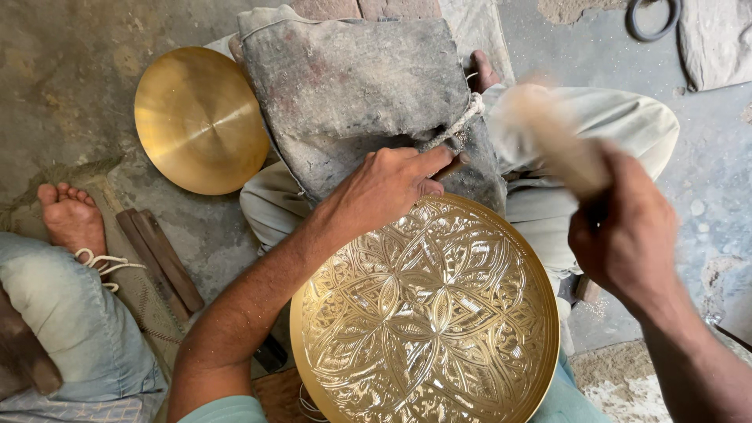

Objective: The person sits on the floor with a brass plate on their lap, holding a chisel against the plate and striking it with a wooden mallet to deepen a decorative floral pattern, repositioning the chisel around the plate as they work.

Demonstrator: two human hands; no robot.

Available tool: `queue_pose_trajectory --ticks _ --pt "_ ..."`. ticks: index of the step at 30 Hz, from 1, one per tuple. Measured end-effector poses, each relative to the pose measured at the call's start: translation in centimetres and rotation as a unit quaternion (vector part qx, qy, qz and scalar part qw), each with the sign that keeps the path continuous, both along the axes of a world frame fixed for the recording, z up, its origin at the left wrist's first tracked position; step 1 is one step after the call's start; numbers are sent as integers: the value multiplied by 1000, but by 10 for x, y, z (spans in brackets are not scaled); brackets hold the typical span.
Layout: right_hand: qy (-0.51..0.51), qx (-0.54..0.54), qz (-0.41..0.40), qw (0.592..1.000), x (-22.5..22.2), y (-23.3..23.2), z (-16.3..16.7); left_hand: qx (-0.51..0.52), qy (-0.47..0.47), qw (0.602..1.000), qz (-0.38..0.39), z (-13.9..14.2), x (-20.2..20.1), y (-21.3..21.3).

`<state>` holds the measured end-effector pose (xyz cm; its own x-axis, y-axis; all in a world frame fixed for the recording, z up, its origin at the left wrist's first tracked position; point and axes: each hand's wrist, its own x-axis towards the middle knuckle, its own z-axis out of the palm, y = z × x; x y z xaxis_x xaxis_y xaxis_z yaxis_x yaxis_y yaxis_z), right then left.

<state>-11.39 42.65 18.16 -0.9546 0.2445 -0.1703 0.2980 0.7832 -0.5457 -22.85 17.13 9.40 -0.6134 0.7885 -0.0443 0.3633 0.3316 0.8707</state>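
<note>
Left hand (388, 188) pinches a small chisel (453, 165) at the far rim of the engraved brass plate (427, 313), tip on the metal. Plate lies tilted against a grey padded block (352, 94) and across the lap.

Right hand (627, 235) is closed round a wooden mallet (552, 133), raised and blurred.

Risks, as judged: a blow off-centre could skid the chisel and score the finished pattern; fingers sit close to the struck end; the plate, unclamped, could slide off the block.

Surroundings: rough concrete floor (70, 94), dusty. Plain brass dish (200, 117) rests at the block's left edge. Another person's bare foot (72, 218) nearby. Wooden slats (160, 262) on the floor.
</note>
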Motion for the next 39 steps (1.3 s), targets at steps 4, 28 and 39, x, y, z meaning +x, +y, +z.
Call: queue_pose_trajectory --ticks 4,28,39 --pt "7 2 6 1000 1 1 2 -21 -21 1000 8 0 -2 1" --pt "-2 93 45 995 7 7 -4 -7 13 999 35 -10 4 -7" --pt "-1 107 65 992 -4 3 -9 -8 22 998 50 -13 7 -13"
